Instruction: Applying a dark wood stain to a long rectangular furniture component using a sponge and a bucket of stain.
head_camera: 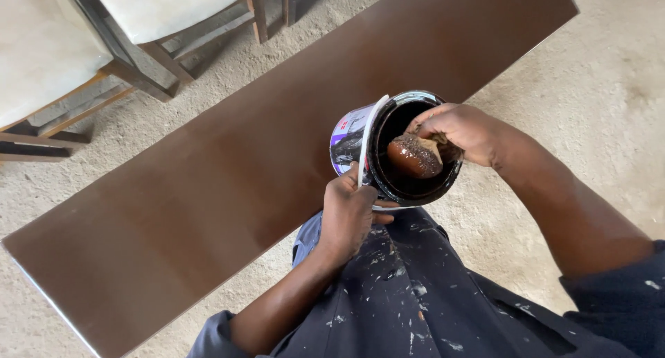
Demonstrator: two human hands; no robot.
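Note:
My left hand (348,216) grips a round paint tin (353,133) from below, tilted so its dark inside faces me, with a white strap handle running over its rim. My right hand (463,131) reaches into the tin's mouth and pinches a wadded rag (414,157), glossy and soaked with brown finish. Just beyond the tin lies a long, dark brown, glossy wooden board (228,157), stretching from lower left to upper right.
Chairs with cream cushions and dark wooden frames (149,60) stand at the upper left. The board rests above a sandy concrete floor (596,88). My paint-spattered dark trousers (402,289) fill the lower middle.

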